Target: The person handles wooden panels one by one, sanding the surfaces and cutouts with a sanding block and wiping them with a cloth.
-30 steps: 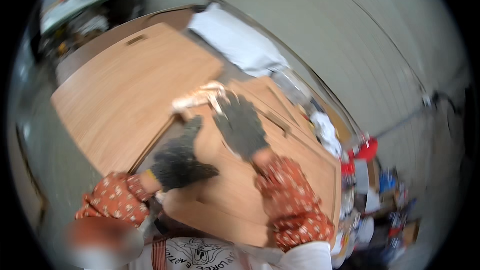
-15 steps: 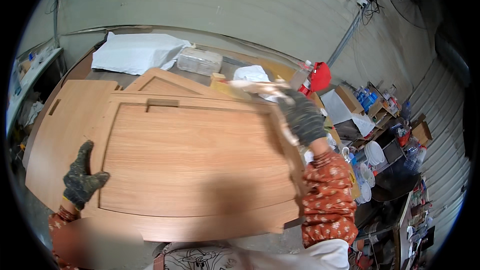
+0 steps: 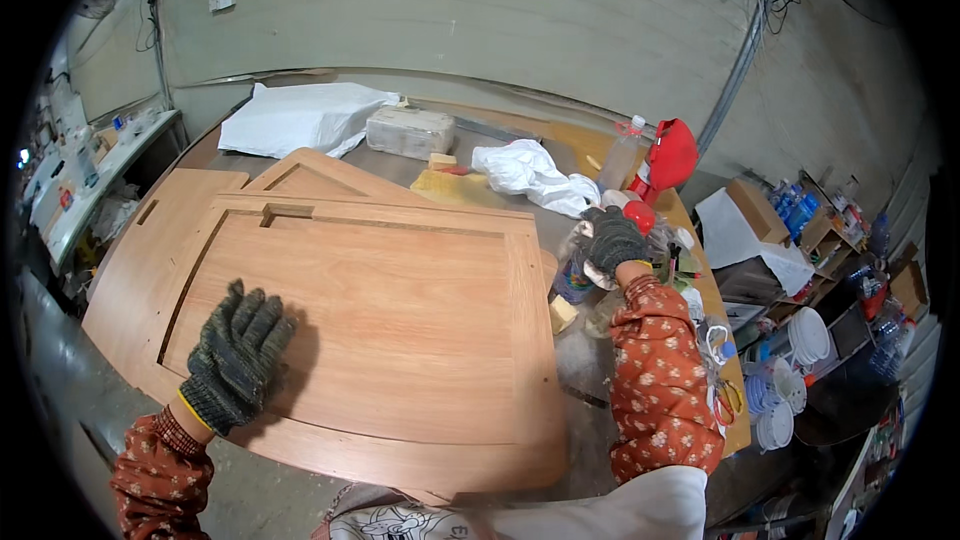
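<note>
A light wooden door panel (image 3: 380, 310) with a recessed middle lies before me, on top of other wooden panels. My left hand (image 3: 238, 355), in a dark knitted glove, is over the panel's lower left with fingers stretched out and nothing in them. My right hand (image 3: 613, 242), gloved alike, reaches into the clutter right of the panel. Its fingers are curled down around something whitish, mostly hidden under the glove. Just below that hand stands a jar (image 3: 573, 282) with a dark label. A yellowish block (image 3: 562, 315) lies near the panel's right edge.
A crumpled white cloth (image 3: 535, 176), a clear bottle (image 3: 622, 153) and a red object (image 3: 673, 155) stand at the far right of the table. Behind the panels are a wrapped block (image 3: 410, 131) and a white sack (image 3: 300, 118). White buckets (image 3: 803, 338) stand farther right.
My right hand has moved from the panel's far right corner, with a blurred pale thing in it, into the clutter. My left hand has shifted right, over the panel. The view has shifted.
</note>
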`<action>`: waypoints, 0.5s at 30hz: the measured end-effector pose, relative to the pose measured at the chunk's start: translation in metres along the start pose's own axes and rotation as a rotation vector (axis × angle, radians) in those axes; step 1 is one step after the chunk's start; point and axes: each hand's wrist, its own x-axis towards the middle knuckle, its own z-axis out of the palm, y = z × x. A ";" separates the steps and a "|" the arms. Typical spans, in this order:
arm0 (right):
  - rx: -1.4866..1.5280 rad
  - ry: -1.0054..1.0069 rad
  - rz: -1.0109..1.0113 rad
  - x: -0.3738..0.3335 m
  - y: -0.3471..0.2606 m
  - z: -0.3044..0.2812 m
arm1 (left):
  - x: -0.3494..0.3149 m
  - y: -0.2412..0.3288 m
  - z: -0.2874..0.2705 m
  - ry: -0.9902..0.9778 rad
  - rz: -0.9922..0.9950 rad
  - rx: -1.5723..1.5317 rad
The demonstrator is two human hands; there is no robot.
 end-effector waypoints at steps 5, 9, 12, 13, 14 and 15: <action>0.144 0.093 -0.035 -0.026 -0.004 -0.039 | 0.026 0.010 -0.020 -0.031 0.077 -0.039; 0.465 0.697 -0.537 -0.055 0.013 -0.085 | 0.083 0.012 -0.018 0.147 0.143 -0.116; 0.794 0.613 -0.209 -0.106 -0.012 -0.124 | 0.140 0.046 -0.024 0.257 0.121 -0.127; 0.802 0.623 -0.097 -0.126 -0.016 -0.122 | 0.160 0.068 -0.027 0.294 0.115 -0.196; 0.753 0.652 0.034 -0.156 -0.014 -0.141 | 0.188 0.092 -0.031 0.404 0.183 -0.251; 0.559 0.891 -0.025 -0.169 -0.008 -0.119 | 0.212 0.117 -0.028 0.513 0.212 -0.280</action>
